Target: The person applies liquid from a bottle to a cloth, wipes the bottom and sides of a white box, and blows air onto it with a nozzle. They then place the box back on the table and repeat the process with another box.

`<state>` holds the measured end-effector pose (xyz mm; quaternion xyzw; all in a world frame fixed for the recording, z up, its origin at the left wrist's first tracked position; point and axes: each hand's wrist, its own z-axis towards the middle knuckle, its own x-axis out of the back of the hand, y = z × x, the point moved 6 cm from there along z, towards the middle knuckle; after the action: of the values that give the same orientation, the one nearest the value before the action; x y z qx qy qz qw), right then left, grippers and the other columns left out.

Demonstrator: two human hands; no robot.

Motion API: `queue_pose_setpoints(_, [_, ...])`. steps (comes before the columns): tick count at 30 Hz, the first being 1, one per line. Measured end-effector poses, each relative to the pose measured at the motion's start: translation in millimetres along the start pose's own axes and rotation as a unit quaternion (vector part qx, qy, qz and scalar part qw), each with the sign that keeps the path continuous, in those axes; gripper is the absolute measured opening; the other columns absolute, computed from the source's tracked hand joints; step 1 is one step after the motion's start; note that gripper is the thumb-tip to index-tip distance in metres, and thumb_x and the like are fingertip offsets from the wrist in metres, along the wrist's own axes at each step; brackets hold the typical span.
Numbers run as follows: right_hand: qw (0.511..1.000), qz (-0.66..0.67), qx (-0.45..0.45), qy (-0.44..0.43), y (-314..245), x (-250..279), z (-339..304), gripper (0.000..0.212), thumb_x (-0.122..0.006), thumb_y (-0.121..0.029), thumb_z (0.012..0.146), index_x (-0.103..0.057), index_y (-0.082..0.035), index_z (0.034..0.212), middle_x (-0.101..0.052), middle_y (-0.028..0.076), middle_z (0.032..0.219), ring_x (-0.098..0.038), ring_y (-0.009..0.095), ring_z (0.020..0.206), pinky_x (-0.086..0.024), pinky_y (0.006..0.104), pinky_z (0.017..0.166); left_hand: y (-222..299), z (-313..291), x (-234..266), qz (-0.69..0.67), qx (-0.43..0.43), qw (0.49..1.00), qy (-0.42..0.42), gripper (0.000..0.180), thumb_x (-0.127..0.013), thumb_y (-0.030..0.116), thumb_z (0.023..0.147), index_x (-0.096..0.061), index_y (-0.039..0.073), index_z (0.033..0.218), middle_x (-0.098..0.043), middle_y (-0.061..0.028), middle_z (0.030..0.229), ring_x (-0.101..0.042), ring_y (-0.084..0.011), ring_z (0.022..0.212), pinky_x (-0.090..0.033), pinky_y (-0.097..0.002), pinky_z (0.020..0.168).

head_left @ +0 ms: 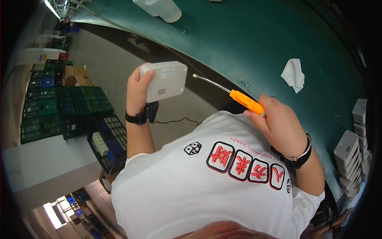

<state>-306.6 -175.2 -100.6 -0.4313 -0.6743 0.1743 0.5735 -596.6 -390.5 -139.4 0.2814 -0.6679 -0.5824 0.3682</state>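
My left hand [137, 88] is closed round one end of a white box-shaped plastic device [169, 85]. A label, a small vent grille and corner screw holes show on the face turned up. In my right hand [280, 125], the fingers are wrapped round the orange handle of a tool [246, 101]. From that handle a thin, slightly curved metal shaft ends in a pale tip. The tip points at the device's right side, with a small gap between them.
A green worktable [254, 36] holds a crumpled white cloth [293, 75], translucent plastic containers [167, 10] and stacked white devices [347, 149] at the right edge. Green crates [75, 105], a cardboard box [76, 75] and a dark crate [107, 139] stand to the left. A black cable [175, 120] hangs near my left wrist.
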Motion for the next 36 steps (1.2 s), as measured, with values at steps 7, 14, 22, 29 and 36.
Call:
queue_pose_setpoints(7, [0.999,-0.028,0.008,0.042,10.0,-9.1,10.6,0.039,-0.064,-0.037,0.091,-0.054,0.000,0.083,-0.056,0.020,0.070,-0.054,0.039,0.066,-0.043,0.0435,0.060,-7.8,4.4,9.0,0.032,-0.002,0.998,-0.054,0.034,-0.065,0.019,0.090,-0.061,-0.002,0.116,-0.066,-0.0078,0.102,-0.062,-0.0140,0.091,-0.050,-0.0273,0.081])
queue_pose_setpoints(14, [0.995,0.092,0.011,-0.048,21.9,-14.5,9.2,0.038,-0.065,-0.034,0.091,-0.054,0.002,0.083,-0.057,0.021,0.069,-0.054,0.038,0.063,-0.042,0.0420,0.057,-68.0,-5.0,-5.5,-0.367,0.203,0.907,-0.037,0.040,-0.060,0.027,0.091,-0.058,-0.001,0.120,-0.065,-0.0122,0.107,-0.065,-0.0229,0.093,-0.054,-0.0337,0.084])
queue_pose_setpoints(22, [0.999,0.017,0.012,0.025,30.0,-17.1,27.9,0.037,-0.064,-0.033,0.092,-0.056,0.002,0.084,-0.055,0.020,0.065,-0.053,0.037,0.059,-0.042,0.0414,0.056,-106.2,-49.0,-61.1,-0.757,0.395,0.478,-0.206,0.046,-0.061,0.032,0.090,-0.051,0.000,0.122,-0.058,-0.0079,0.101,-0.064,-0.0233,0.098,-0.056,-0.0412,0.084])
queue_pose_setpoints(29, [0.993,0.038,0.069,-0.083,27.9,-35.5,19.0,0.035,-0.065,-0.032,0.091,-0.058,0.002,0.086,-0.058,0.018,0.066,-0.055,0.032,0.059,-0.043,0.0409,0.057,-71.9,-39.0,-32.0,-0.622,0.225,0.748,0.055,0.047,-0.061,0.033,0.092,-0.050,0.000,0.124,-0.058,-0.0101,0.110,-0.063,-0.0233,0.102,-0.054,-0.0410,0.085])
queue_pose_setpoints(36, [0.992,0.102,0.060,-0.048,22.5,-17.8,5.3,0.034,-0.065,-0.031,0.091,-0.058,0.003,0.088,-0.058,0.019,0.068,-0.055,0.033,0.060,-0.044,0.0395,0.057,-36.1,-37.3,18.8,-0.241,-0.040,0.952,0.185,0.038,-0.062,0.027,0.090,-0.054,0.006,0.121,-0.062,-0.0088,0.118,-0.063,-0.0245,0.101,-0.052,-0.0363,0.086])
